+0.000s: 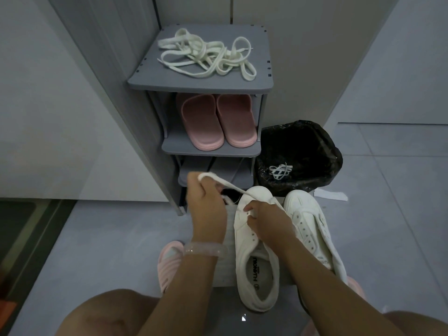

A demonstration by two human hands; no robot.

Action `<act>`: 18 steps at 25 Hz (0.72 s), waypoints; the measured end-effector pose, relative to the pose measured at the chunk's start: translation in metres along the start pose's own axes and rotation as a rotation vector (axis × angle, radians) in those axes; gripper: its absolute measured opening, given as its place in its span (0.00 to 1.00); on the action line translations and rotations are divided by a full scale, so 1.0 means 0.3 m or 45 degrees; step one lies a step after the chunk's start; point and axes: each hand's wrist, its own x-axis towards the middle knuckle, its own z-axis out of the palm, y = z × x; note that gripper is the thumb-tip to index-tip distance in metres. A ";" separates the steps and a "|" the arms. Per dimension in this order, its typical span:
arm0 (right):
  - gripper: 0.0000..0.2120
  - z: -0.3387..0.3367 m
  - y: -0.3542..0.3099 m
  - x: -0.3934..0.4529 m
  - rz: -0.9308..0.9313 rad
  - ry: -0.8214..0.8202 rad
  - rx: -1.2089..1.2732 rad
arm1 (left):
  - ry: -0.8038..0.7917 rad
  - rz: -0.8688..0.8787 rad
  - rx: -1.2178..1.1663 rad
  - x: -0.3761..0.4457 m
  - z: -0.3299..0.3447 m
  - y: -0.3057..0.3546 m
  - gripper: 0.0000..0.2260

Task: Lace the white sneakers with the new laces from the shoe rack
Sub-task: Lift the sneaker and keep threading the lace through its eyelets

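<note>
I see the lace (219, 181) running taut from the left sneaker (254, 248) on the floor, my left hand (206, 202) clamped on it to draw slack. My right hand (266, 221) pinches at the eyelets, steadying the shoe. Spare laces (206, 57) wait on the rack (201, 84), within reach for the second sneaker (312, 224) alongside.

two white sneakers (257, 251), two pink slippers (218, 122)

Grey shoe rack (201, 84): laces (206, 57) on top, pink slippers (218, 122) below.

left hand (206, 202) pinching lace (230, 186), white sneaker (257, 253)
</note>
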 end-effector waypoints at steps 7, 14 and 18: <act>0.15 -0.050 0.004 -0.013 0.006 -0.036 0.079 | -0.380 -0.183 0.358 0.071 -0.021 -0.034 0.09; 0.13 -0.271 -0.136 -0.076 -0.116 -0.118 1.419 | -1.088 -0.021 0.536 -0.021 0.056 -0.104 0.06; 0.13 -0.318 -0.161 -0.117 -0.221 -0.230 1.716 | -0.988 -0.057 0.432 -0.060 0.080 -0.074 0.13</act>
